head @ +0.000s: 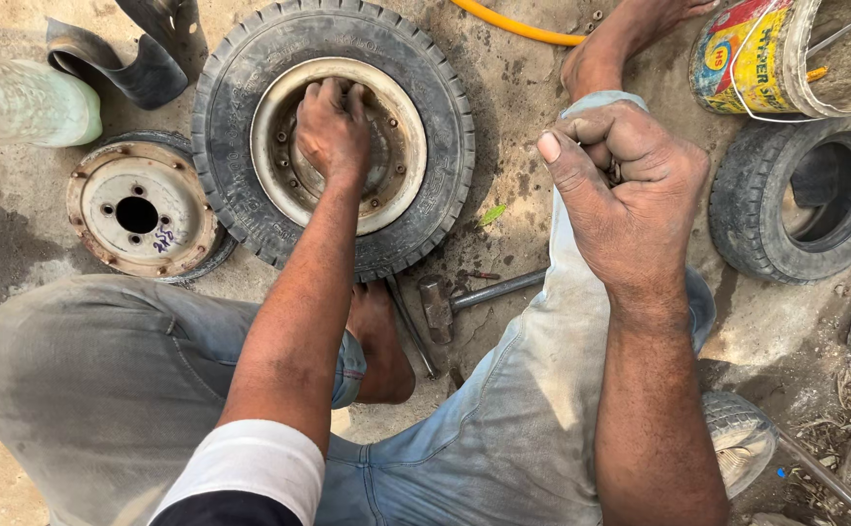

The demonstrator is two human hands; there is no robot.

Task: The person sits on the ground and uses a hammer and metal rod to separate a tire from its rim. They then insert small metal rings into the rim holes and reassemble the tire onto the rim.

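While left hand presses one rim, right hand is fisted (grip contents hidden); two tyres.

— What is the person wearing?
— Faded grey-blue jeans, dusty and stained, with visible seams down the legs. The cuffs are rolled above bare feet.
— And up top?
— A short white sleeve over a dark edge at the left arm. The left hand and right hand are bare and grimy.
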